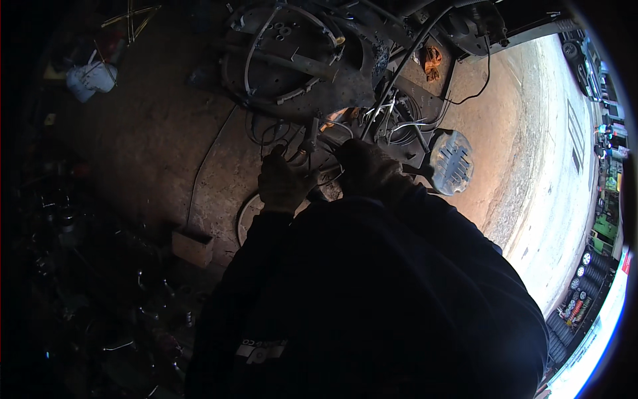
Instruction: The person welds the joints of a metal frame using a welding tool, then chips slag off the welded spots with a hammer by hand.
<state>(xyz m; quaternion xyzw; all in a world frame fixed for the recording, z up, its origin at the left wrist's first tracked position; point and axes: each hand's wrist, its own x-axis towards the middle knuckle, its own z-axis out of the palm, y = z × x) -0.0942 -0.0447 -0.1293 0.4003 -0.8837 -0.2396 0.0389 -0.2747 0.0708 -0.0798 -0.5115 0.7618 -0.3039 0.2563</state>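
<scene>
My left hand (280, 183), apparently gloved, is closed in front of the workbench, its fingers curled by a dark thin part that I cannot make out. To its right my right hand (369, 167) is closed too, back upward, at a bundle of dark cables (332, 159); shadow hides what it grips. Between and just beyond the hands stands a short upright metal piece (308, 138). Behind it lies a dark metal worktop (359, 86) with a curved metal band (250, 56), a flat bar (282, 61) and several washers (284, 30).
Coiled cables (407, 121) and an orange cloth (433, 61) lie right of the worktop. A round, worn seat-like disc (452, 163) is beside my right arm. A small box (193, 247) and a long cable (207, 163) are on the floor at left. Tyres (591, 279) stand outside.
</scene>
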